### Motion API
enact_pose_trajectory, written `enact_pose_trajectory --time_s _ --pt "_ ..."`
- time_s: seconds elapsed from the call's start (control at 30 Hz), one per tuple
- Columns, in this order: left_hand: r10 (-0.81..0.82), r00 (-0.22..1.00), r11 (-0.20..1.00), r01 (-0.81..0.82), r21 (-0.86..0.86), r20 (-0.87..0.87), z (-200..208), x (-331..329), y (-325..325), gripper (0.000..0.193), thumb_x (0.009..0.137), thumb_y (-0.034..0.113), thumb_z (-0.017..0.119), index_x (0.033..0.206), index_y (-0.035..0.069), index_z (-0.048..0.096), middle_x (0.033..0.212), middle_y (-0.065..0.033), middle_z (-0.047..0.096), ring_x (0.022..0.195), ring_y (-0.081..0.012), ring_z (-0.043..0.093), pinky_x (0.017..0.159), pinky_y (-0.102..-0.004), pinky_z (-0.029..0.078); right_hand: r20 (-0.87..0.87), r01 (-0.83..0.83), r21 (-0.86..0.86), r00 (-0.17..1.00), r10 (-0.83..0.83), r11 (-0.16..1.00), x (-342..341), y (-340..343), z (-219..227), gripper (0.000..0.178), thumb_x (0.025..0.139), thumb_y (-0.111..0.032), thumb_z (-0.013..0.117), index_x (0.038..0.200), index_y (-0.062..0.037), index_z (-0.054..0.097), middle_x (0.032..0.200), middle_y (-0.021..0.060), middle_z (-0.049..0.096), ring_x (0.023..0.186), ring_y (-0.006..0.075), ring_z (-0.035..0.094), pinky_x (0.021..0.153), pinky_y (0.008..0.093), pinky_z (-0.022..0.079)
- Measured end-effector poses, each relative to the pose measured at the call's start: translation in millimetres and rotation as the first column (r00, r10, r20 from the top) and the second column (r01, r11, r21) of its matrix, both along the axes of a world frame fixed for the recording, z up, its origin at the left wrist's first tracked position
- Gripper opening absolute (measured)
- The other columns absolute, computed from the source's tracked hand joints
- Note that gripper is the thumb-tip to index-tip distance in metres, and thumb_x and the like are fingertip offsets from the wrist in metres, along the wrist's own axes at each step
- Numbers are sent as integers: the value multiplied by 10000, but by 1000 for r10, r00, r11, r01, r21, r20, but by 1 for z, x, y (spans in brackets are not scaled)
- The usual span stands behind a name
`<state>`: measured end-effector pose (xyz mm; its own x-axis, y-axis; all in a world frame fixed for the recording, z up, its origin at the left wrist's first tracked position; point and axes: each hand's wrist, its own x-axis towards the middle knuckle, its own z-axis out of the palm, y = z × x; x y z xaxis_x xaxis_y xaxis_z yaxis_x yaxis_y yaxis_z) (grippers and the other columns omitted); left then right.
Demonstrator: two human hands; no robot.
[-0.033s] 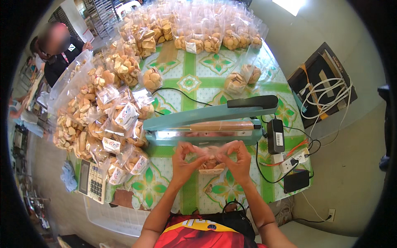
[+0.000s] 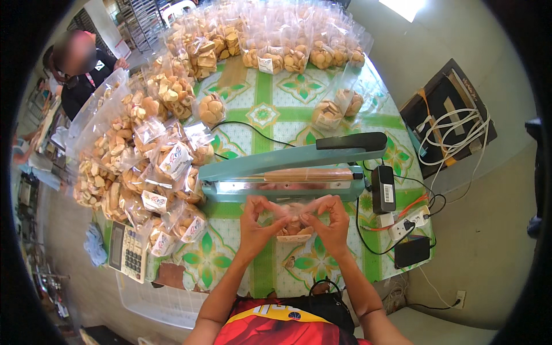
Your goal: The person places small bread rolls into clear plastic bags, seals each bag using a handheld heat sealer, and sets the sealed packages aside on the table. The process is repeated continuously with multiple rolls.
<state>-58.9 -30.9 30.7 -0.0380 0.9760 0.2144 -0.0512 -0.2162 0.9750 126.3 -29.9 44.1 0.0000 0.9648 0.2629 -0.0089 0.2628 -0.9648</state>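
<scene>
A small clear plastic bag of biscuit-like baked pieces stands at the table's near side, in front of the teal impulse sealer. My left hand pinches the left side of the bag's top between thumb and fingers. On the other side, my right hand pinches the bag's top in the same way. Both hands sit just short of the sealer's base. The sealer's long arm with its black handle is raised, showing the strip below. Transparent film between my fingertips is hard to make out.
Packed bags of baked pieces crowd the table's left and far sides. Two bags stand beyond the sealer. A calculator lies at the near left. A black power adapter, a power strip and cords occupy the right edge. A person is at far left.
</scene>
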Motion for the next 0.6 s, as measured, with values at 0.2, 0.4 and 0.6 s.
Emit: enact_pose_trajectory --time_s 0.2,0.4,0.6 --pt "-101 993 992 96 -82 -57 15 6 10 341 742 11 751 1038 48 587 893 -42 704 937 -122 645 897 -291 455 -31 12 54 999 -10 998 -7 0 14 335 769 62 705 1051 -12 539 1026 104 623 938 164 603 850 308 460" --pt "-78 985 997 75 -25 -155 17 4 12 355 738 28 764 1055 55 605 901 -47 714 881 -123 648 884 -297 455 462 -73 243 886 -49 967 2 10 22 177 758 -1 696 929 -40 674 1006 72 638 953 258 584 874 371 442" --pt "-121 961 992 123 -7 -250 19 -6 17 424 724 43 774 1122 53 628 962 -65 716 926 -179 642 871 -326 478 507 -107 322 859 -75 941 4 16 16 103 769 -5 668 858 -57 670 871 62 648 895 259 562 865 367 404"
